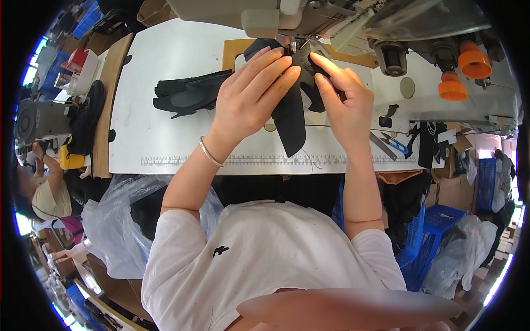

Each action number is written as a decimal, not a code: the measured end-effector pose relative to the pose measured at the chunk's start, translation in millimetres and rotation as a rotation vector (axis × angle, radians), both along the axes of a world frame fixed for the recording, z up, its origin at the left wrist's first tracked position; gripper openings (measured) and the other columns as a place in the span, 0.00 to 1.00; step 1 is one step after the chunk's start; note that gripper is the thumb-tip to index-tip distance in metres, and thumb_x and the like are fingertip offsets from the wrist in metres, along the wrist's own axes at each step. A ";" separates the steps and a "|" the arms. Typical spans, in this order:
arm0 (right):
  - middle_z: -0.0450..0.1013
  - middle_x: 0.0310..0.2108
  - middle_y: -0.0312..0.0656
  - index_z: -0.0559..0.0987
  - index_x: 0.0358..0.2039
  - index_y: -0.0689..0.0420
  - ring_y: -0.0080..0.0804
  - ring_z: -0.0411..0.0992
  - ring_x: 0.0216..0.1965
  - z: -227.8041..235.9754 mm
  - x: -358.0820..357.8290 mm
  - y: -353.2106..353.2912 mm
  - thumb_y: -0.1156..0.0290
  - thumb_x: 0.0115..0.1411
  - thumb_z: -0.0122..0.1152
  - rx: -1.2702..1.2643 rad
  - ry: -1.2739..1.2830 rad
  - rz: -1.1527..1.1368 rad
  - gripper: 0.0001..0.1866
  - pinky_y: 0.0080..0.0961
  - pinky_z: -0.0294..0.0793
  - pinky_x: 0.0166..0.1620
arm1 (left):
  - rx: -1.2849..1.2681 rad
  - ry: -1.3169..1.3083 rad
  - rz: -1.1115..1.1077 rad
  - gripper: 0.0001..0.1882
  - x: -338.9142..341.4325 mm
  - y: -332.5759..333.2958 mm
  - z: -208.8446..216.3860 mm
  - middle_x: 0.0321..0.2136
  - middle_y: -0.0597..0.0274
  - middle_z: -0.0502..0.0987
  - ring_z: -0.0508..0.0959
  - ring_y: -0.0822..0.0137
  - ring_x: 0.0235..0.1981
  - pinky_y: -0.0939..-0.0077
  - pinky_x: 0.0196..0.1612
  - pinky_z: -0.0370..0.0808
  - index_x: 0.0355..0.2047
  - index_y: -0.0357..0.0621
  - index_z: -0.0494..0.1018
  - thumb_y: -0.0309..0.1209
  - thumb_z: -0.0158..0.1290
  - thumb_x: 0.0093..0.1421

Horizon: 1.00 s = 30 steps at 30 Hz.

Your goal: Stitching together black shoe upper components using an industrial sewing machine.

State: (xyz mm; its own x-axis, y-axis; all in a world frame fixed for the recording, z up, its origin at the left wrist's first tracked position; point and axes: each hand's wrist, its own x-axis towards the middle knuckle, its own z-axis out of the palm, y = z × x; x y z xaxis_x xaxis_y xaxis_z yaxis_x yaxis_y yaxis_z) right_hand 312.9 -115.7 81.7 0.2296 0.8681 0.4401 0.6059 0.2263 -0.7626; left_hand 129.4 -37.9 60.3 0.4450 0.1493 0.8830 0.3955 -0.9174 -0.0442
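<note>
A black fabric piece [289,122] lies under the needle area of a sewing machine [265,21], one long strip hanging toward the table's front edge. My left hand [255,88] rests on it with fingers stretched out together, their tips close to the presser foot [292,45]. On the other side of the needle, my right hand [346,96] has its fingers bent, thumb and forefinger at the fabric's right edge. The other fingers of that hand curl out of sight. Left of my left hand lies a stack of black fabric pieces [187,95].
Along the white table's [165,49] front runs a ruler scale [254,160]. Blue-handled snips [395,144] and a metal blade-like strip [383,146] lie at right. Orange-capped fittings [473,60] hang above. A black shoe [88,118] is at left, near another person [51,187]. Blue crates [436,237] stand at lower right.
</note>
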 end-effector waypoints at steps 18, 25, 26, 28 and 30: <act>0.68 0.23 0.33 0.83 0.58 0.42 0.33 0.64 0.34 -8.6 11.1 4.6 0.66 0.65 0.65 0.033 -0.129 0.051 0.20 0.28 0.66 0.45 | -0.134 -0.240 -0.040 0.17 12.9 -1.3 5.9 0.34 0.54 0.81 0.84 0.54 0.40 0.60 0.48 0.84 0.42 0.35 0.83 0.22 0.62 0.49; 0.68 0.24 0.32 0.82 0.59 0.42 0.32 0.63 0.38 -6.4 12.5 2.4 0.67 0.65 0.65 -0.021 -0.105 0.081 0.22 0.27 0.67 0.47 | -0.009 -0.199 -0.005 0.17 13.9 -0.1 -3.9 0.37 0.57 0.82 0.84 0.55 0.42 0.60 0.50 0.85 0.40 0.39 0.84 0.23 0.63 0.47; 0.70 0.25 0.32 0.82 0.60 0.42 0.32 0.63 0.39 -6.7 12.3 1.2 0.67 0.65 0.65 -0.024 -0.086 0.084 0.22 0.27 0.67 0.48 | 0.055 -0.165 0.014 0.16 13.9 0.3 -5.9 0.38 0.58 0.82 0.84 0.56 0.43 0.60 0.51 0.85 0.40 0.39 0.84 0.24 0.63 0.47; 0.71 0.26 0.32 0.82 0.60 0.42 0.31 0.63 0.40 -7.0 13.3 0.6 0.67 0.65 0.65 -0.022 -0.070 0.093 0.22 0.27 0.68 0.49 | 0.079 -0.162 0.030 0.16 15.7 0.5 -6.4 0.39 0.60 0.82 0.83 0.57 0.45 0.59 0.52 0.86 0.39 0.41 0.85 0.24 0.63 0.47; 0.75 0.28 0.31 0.82 0.60 0.42 0.31 0.64 0.42 -8.5 13.4 0.7 0.68 0.65 0.65 -0.028 -0.013 0.109 0.22 0.27 0.68 0.51 | 0.085 -0.122 0.020 0.17 14.9 0.1 -6.6 0.39 0.59 0.82 0.83 0.57 0.45 0.59 0.52 0.85 0.40 0.43 0.85 0.24 0.63 0.47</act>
State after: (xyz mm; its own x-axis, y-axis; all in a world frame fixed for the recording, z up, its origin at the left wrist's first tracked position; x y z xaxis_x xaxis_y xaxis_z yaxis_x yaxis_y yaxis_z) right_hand 326.3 -115.0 73.1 0.1278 0.8998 0.4172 0.5890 0.2696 -0.7618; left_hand 144.3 -37.8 53.7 0.3311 0.0793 0.9402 0.4213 -0.9040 -0.0721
